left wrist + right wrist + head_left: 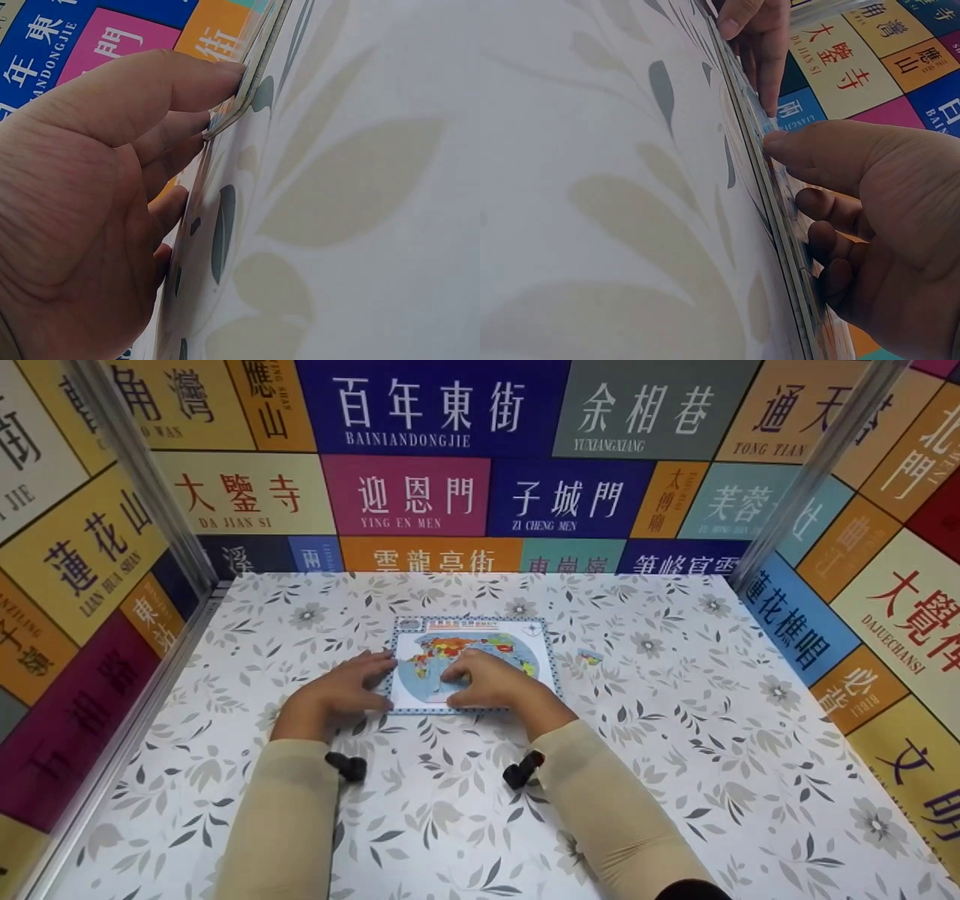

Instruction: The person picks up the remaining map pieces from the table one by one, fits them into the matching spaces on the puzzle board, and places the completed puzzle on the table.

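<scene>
A world-map jigsaw puzzle with a blue dotted border lies flat. My left hand rests along its left side, fingertips at the edge and thumb at the near-left corner. The left wrist view shows that thumb against the puzzle's thin edge. Over the lower middle of the map sits my right hand, thumb and bent forefinger apart on the surface. Seen from the right wrist, its fingertips touch the puzzle's face. A small map-coloured puzzle piece lies loose to the right of the board.
A white cloth with grey leaf and flower print covers the table. Colourful sign-covered panels rise behind and on both sides, with metal posts at the corners.
</scene>
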